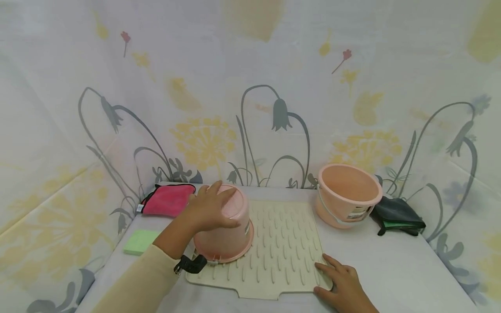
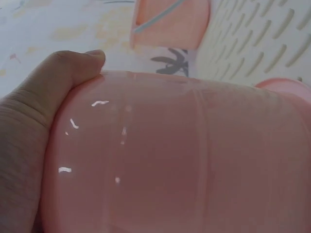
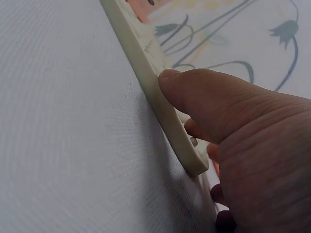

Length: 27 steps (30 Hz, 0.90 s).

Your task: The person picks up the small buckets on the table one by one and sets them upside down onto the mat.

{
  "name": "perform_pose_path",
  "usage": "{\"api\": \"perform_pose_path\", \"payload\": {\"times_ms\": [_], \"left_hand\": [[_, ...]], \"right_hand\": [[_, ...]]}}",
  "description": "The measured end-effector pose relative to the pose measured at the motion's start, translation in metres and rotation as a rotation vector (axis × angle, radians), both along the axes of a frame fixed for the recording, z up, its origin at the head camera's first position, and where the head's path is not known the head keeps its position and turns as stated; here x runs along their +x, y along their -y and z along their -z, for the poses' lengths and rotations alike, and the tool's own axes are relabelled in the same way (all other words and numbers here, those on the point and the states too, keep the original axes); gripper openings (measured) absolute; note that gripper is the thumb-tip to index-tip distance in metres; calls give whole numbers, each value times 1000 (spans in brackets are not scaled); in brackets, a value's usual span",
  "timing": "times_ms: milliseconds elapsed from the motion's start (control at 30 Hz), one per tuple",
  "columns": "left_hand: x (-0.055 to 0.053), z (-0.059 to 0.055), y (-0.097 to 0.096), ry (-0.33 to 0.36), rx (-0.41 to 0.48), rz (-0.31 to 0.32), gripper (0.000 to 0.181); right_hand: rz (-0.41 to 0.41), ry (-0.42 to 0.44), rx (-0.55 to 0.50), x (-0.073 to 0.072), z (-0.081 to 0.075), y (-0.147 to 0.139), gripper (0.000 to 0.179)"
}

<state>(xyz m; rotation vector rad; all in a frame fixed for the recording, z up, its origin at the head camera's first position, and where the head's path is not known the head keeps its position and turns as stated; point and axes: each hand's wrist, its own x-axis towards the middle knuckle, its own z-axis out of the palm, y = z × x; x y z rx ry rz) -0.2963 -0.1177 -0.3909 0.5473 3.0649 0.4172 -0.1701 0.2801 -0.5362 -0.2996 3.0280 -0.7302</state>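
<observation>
In the head view a pink bucket (image 1: 224,234) stands upside down on the left part of a cream plastic washboard (image 1: 282,243) with rows of raised ridges. My left hand (image 1: 209,208) grips its upturned base from above, fingers spread over the bottom. The left wrist view shows the thumb (image 2: 80,65) bent over the edge of the bucket's base. At the washboard's front right corner, my right hand (image 1: 342,282) holds the board, thumb at the front edge and fingers over the right side. In the right wrist view the thumb (image 3: 194,90) presses on the board's rim (image 3: 167,114).
A second pink bucket (image 1: 348,208) stands upright at the back right, beside a black pouch (image 1: 397,213) with green showing. To the left lie a red pouch (image 1: 168,201) with black trim and a light green sponge (image 1: 141,242). Flower-printed curtains (image 1: 274,143) enclose the white table (image 1: 375,256).
</observation>
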Motion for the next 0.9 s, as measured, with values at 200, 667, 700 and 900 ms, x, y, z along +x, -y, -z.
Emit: {"api": "perform_pose_path", "payload": {"times_ms": [200, 667, 700, 900], "left_hand": [[1, 3, 0, -38, -7, 6, 92], [2, 10, 2, -235, 108, 32, 85], [2, 12, 4, -252, 139, 37, 81], [6, 20, 15, -290, 420, 56, 66]], "right_hand": [[4, -1, -1, 0, 0, 1, 72], [12, 4, -9, 0, 2, 0, 75], [15, 10, -11, 0, 2, 0, 75], [16, 18, -9, 0, -2, 1, 76]]}}
